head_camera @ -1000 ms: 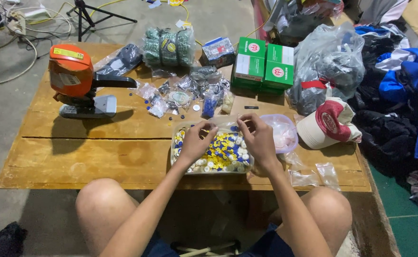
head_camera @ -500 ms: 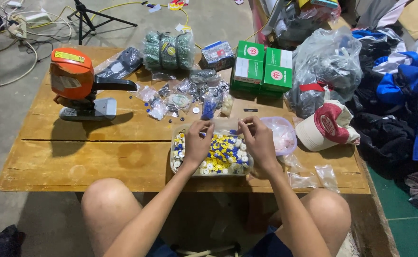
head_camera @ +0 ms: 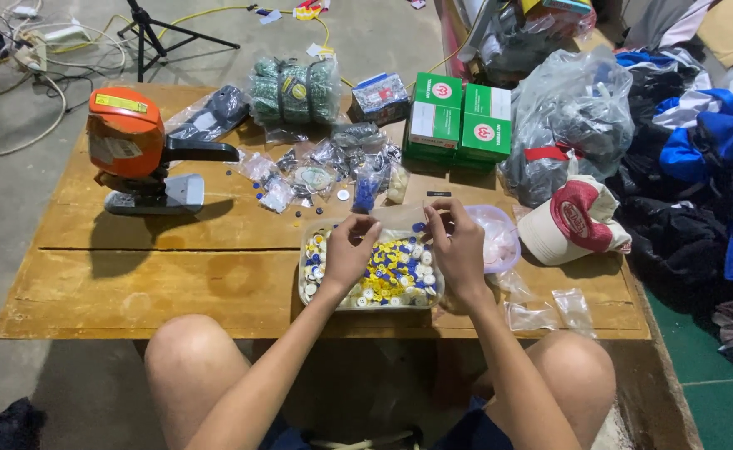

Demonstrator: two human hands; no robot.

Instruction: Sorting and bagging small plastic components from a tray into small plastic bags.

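A clear tray [head_camera: 306, 275] full of small yellow, blue and white round pieces sits at the near edge of a wooden table [head_camera: 175, 275]. Both hands hover over it. My left hand [head_camera: 348, 252] and my right hand [head_camera: 460, 248] pinch the two sides of a small clear plastic bag [head_camera: 400, 218], holding it above the tray's far edge. A blue piece shows beside my right fingertips.
An orange machine [head_camera: 133, 150] stands at the table's left. Small filled bags [head_camera: 316, 167], green bundles [head_camera: 293, 90], two green boxes [head_camera: 460, 117], a clear bowl [head_camera: 500, 237] and a red-and-white cap [head_camera: 575, 221] lie about. Empty bags [head_camera: 550, 310] rest near my right knee. Clothes pile up at the right.
Both hands have stayed over the tray, shifting slightly toward its far edge with the bag held between them.
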